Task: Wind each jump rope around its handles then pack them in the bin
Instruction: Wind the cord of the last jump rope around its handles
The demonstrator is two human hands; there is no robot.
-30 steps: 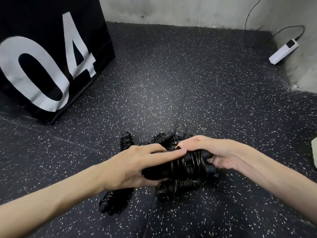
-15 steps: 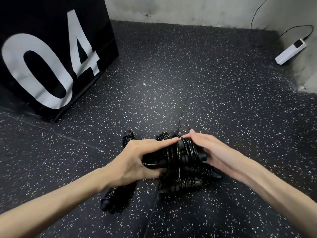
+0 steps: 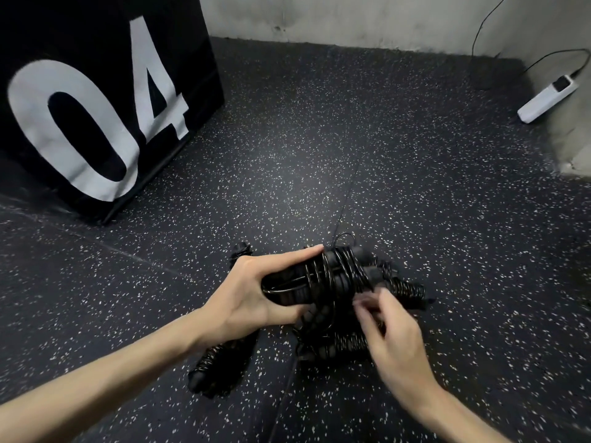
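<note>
Gripping a wound rope (image 3: 323, 279) at centre frame, the left hand (image 3: 252, 292) curls round its paired handles. The right hand (image 3: 388, 327), blurred, hovers just below; its grasp is unclear. The cord looks springy, so hold across the coils. More bundles (image 3: 220, 366) lie beneath.

4 wound jump ropes (image 3: 323, 279), 1 bin (image 3: 105, 100)
</note>
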